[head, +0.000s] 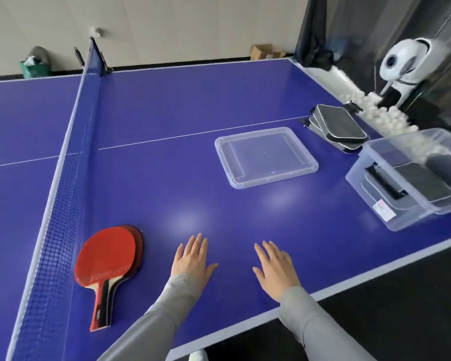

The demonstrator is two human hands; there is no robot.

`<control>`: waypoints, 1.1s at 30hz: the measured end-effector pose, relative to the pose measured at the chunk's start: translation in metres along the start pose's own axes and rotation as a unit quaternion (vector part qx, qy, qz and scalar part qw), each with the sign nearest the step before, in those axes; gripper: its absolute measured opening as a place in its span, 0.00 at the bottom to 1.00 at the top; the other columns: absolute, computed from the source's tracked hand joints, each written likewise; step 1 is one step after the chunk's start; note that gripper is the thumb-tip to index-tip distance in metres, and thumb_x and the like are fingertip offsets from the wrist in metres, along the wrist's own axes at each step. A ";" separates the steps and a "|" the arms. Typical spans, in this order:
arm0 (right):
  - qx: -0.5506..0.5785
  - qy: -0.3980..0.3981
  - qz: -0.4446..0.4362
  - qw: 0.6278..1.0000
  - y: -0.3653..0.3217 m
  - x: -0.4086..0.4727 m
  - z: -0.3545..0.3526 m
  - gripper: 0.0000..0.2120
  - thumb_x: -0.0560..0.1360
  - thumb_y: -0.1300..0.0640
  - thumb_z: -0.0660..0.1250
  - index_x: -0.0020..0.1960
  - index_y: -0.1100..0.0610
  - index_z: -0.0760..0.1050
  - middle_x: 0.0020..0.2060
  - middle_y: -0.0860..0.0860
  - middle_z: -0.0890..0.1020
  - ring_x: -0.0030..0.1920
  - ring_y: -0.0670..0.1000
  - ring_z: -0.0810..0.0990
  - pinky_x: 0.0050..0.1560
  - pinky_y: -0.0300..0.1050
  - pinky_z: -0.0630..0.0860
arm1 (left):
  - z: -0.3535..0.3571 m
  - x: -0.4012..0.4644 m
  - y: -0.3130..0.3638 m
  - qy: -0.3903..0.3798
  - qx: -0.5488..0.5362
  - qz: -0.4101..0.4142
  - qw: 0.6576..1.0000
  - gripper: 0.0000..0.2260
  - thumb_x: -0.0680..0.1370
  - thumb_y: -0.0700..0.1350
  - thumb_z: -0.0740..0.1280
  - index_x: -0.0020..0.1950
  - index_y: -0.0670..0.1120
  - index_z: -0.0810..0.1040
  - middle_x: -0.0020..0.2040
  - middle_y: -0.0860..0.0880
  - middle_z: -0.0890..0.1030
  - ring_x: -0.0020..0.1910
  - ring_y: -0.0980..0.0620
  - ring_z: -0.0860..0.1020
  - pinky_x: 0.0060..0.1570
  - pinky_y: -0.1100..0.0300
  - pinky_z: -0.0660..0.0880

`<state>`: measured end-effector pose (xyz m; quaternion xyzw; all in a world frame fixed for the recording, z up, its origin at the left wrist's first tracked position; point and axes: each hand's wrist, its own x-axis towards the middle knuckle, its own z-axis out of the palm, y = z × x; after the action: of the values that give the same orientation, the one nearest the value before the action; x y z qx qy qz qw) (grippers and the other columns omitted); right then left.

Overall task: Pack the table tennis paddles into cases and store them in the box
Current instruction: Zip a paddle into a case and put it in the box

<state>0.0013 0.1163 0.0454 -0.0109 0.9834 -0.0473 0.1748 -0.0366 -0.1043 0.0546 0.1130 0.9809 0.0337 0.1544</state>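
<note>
At lower left beside the net (63, 194), stacked red paddles (110, 259) lie on the blue table (167, 121). Dark cases (339, 127) sit upper right, near the clear box (391, 204) and its lid (266, 157). Left hand (192, 261) and right hand (276, 267) rest flat, fingers spread, holding nothing.

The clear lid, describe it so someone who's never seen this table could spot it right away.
On the blue table, look right of the net, just below the white centre line. The clear lid lies flat there, alone, between the hands and the black cases. Unlike the deep clear box nearby, it is shallow and holds nothing.
</note>
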 end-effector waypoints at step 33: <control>-0.003 0.157 0.063 0.986 0.367 -0.077 -0.098 0.28 0.81 0.47 0.54 0.77 0.52 0.51 0.75 0.52 0.57 0.76 0.53 0.53 0.71 0.54 0.60 | -0.072 0.059 0.402 0.095 -0.007 0.064 0.993 0.31 0.80 0.61 0.52 0.78 0.47 0.47 0.79 0.50 0.48 0.78 0.51 0.47 0.75 0.51 0.47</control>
<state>0.0377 0.4930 0.1279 0.0579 0.9975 -0.0341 0.0204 -0.0290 0.2977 0.1459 0.1706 0.9817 0.0612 0.0587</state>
